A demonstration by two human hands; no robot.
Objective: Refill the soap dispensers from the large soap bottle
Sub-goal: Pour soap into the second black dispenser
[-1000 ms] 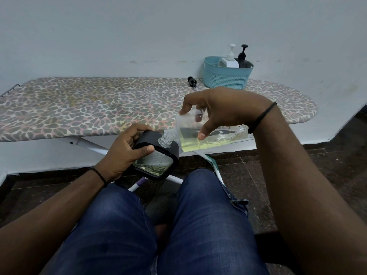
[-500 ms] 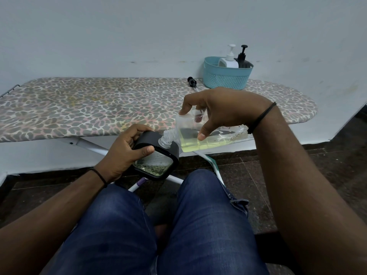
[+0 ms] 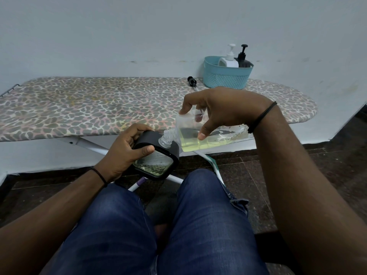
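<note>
1. The right hand (image 3: 222, 110) gripped the large soap bottle (image 3: 210, 133) from above, fingers (image 3: 186, 108) curled over its top face and thumb pressed on the near side. The bottle was held in the air off the near edge of the ironing board (image 3: 99, 108), above the person's knees.
2. The bottle's long axis lay almost level, running right to left, neck tipped slightly down. Yellow-green soap pooled along its lower side.
3. The left hand (image 3: 123, 153) held the black-framed soap dispenser (image 3: 156, 157) tilted, fingers wrapped round its far edge and thumb across the near face. It sat just left of and below the bottle.
4. Key relation: the bottle's threaded neck (image 3: 166, 138) met the dispenser's top opening; contact looked likely, though the exact seating could not be told. Some liquid showed in the dispenser's lower part.
5. Judgement: pouring was in hand; more flow would call for raising the bottle's right end with the neck kept in the opening. Slip of the neck risked a spill onto the jeans.
6. A loose pump head (image 3: 192, 81) lay on the board near its far edge, just left of the teal basket (image 3: 226, 78), which held a white dispenser (image 3: 229, 59) and a black dispenser (image 3: 243, 58).
</note>
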